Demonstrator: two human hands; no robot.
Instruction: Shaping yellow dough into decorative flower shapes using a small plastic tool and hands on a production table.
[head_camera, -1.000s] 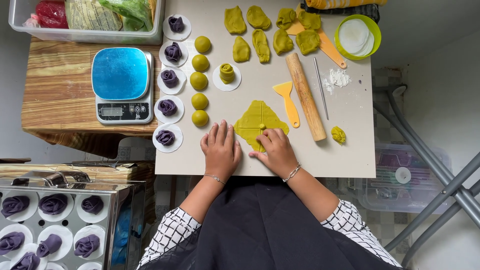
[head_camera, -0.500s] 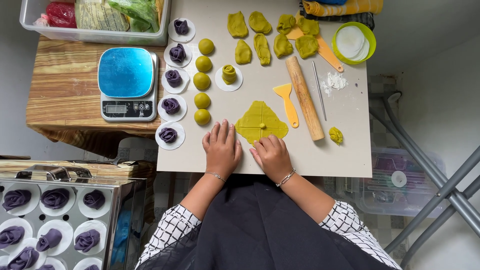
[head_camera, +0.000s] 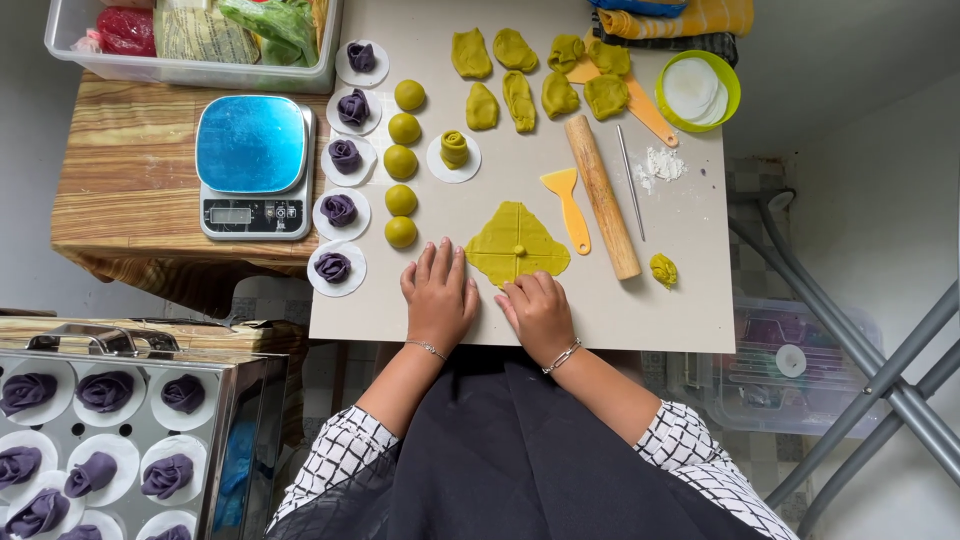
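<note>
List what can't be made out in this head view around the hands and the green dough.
- Dough sheet: near edge hidden by right hand fingers.
- Left hand: palm side hidden, lies flat on board.
- Scale display: too small to read.
- Steamer tray: cut off by the frame's bottom and left edges.
- Bin: cut off by top edge.

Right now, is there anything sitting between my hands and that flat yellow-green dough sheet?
Nothing visible. The left hand and right hand lie on the board at the near edge of the dough sheet, fingertips at it.
</note>
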